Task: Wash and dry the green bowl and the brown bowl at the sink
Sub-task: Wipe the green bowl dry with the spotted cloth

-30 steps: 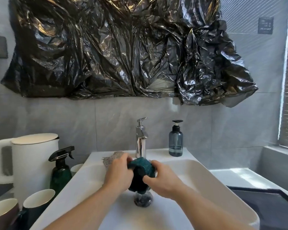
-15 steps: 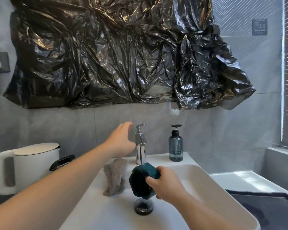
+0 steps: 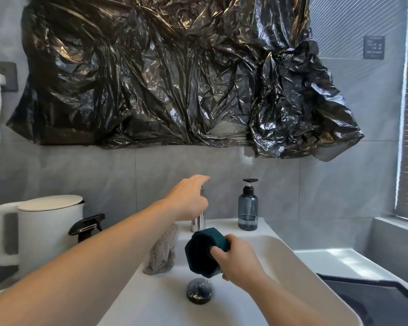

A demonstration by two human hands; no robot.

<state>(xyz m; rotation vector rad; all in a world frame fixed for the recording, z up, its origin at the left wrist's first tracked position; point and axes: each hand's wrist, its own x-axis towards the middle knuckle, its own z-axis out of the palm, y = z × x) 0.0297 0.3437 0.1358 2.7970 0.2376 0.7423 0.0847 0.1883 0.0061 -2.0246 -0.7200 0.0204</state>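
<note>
- Green bowl [image 3: 206, 251]: gripped by the right hand [image 3: 238, 262], tilted above the sink [image 3: 280, 260] drain [image 3: 199, 291].
- Left hand [image 3: 189, 201]: laid on the chrome faucet [image 3: 198, 222], fingers loosely extended.
- Grey cloth [image 3: 161, 252]: draped left of the bowl.

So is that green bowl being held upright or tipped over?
Tipped. The right hand holds the green bowl on its side over the sink, its opening facing left.
</note>
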